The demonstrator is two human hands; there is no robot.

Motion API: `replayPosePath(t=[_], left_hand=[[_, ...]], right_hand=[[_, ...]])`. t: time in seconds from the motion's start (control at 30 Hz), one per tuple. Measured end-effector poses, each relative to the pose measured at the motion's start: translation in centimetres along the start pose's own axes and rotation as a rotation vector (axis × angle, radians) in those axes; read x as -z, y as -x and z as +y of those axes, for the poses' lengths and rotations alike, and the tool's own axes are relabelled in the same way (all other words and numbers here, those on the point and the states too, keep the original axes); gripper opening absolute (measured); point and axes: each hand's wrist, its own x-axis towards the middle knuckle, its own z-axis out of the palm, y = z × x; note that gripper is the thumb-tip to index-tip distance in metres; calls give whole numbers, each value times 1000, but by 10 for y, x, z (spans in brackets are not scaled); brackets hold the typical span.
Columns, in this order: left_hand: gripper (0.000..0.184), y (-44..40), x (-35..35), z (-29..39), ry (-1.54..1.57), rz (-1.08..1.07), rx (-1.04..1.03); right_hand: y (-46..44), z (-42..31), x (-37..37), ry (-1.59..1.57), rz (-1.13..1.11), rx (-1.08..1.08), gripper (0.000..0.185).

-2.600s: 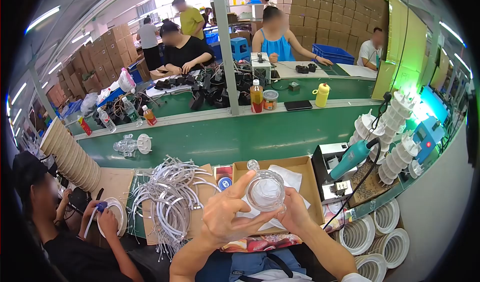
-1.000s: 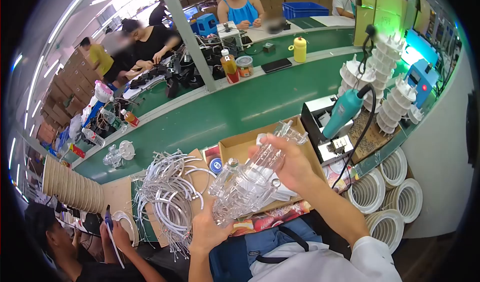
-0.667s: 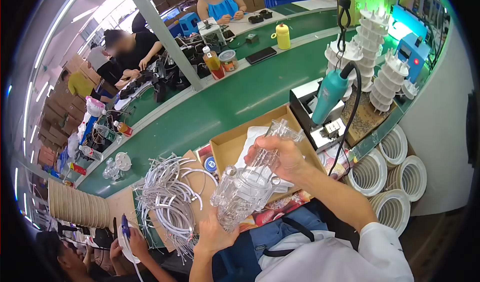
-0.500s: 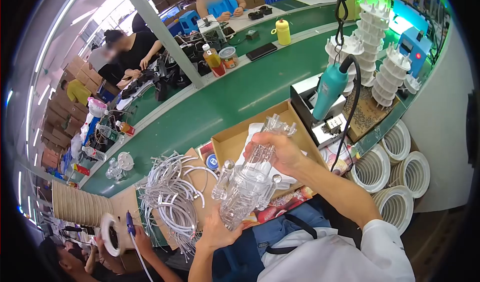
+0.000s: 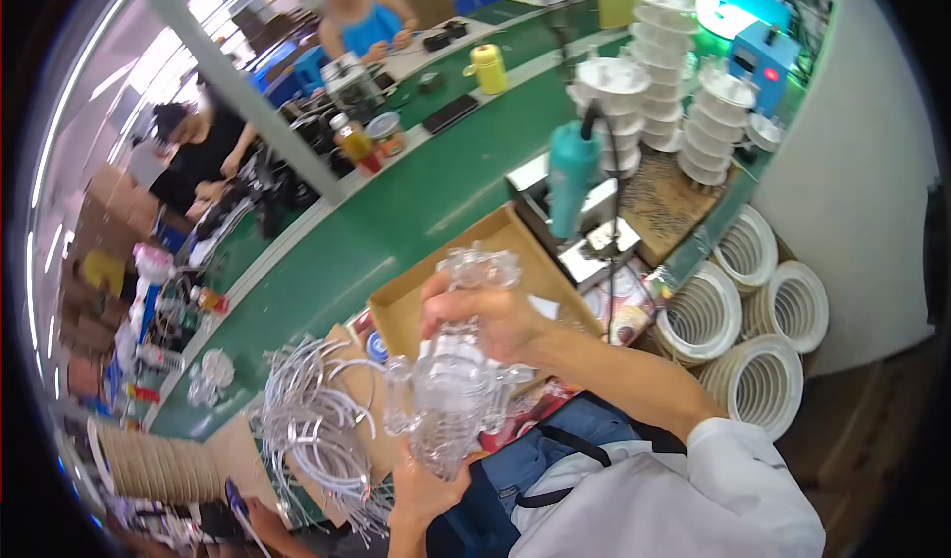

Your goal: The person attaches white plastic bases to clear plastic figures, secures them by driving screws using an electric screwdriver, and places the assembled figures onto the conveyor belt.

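A clear, ribbed plastic assembly with small side arms point(image 5: 451, 394) is held tilted in front of my body. My right hand point(image 5: 485, 318) wraps round its narrower upper part. My left hand point(image 5: 426, 487) grips the lower end, with its fingers partly hidden behind the clear plastic. Below and behind my right hand lies an open shallow cardboard box point(image 5: 396, 302), with something white inside. Left of the assembly, a heap of white cables point(image 5: 312, 424) spreads over brown cardboard.
A teal electric screwdriver point(image 5: 572, 176) hangs above a black-and-silver device point(image 5: 525, 183). Stacked white reels point(image 5: 614, 102) stand behind it; white ring-shaped coils point(image 5: 758, 385) lie to the right. Across the green bench point(image 5: 436, 211), people work. Another person's hand point(image 5: 267, 523) shows lower left.
My view has shifted, so the bench things appear further left and higher. Both hands still grip the clear assembly, which is turned more upright. The neighbouring person at lower left has mostly left view.
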Motion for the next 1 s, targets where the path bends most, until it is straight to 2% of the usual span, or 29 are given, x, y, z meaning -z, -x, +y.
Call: replayPosePath(t=[0.13,0.2,0.23,0.27,0.33,0.37,0.4,0.43,0.47,0.53,0.57,0.63,0.67,0.7,0.77,0.8,0.87,0.93,1.0], left_hand=[[82,-3,-4,-27,-97,64,-71],[83,-13,-4,-49,-76,14,-166],[83,-18,-4,-63,-67,-15,-221],[90,-18,0,-85,28,-135,-121],[77,-27,12,-63,253,81,-125],[68,-28,21,-57,341,177,-122],[55,-30,32,-54,381,247,-94],[55,-33,37,-49,387,240,-107],[61,-46,43,-20,409,243,5],[71,-80,55,50,452,250,230],[77,-94,59,78,472,251,343],[82,-101,49,66,494,244,449],[81,-102,43,62,501,254,463],[80,-104,36,55,507,266,424],[77,-100,19,36,515,299,298],[76,-97,10,26,520,311,230],[74,-99,-3,14,535,333,120],[71,-110,-9,6,557,348,11],[69,-126,-6,-2,567,332,-76]], right_hand=[[-5,-3,-24,52,-74,78,23],[-5,-12,-42,223,-109,135,23],[-5,-15,-52,330,-205,243,22],[-3,-17,-63,439,-301,345,21],[4,-21,-85,423,-441,464,20],[0,-19,-85,440,-431,480,20],[-6,-16,-84,591,-484,515,22],[-10,-12,-83,741,-538,546,24],[-12,-11,-84,751,-535,553,24],[-14,-8,-85,782,-449,788,20],[-18,0,-84,794,-450,794,20],[-27,18,-73,805,-386,805,22],[-29,17,-65,948,-432,798,45],[-28,18,-60,956,-426,804,45],[-15,14,-53,1266,-242,655,72],[-6,12,-49,1275,-241,643,72],[19,3,-45,1468,-178,508,87],[52,-25,-44,1467,-222,482,73],[94,-79,-39,1531,-163,821,48]])
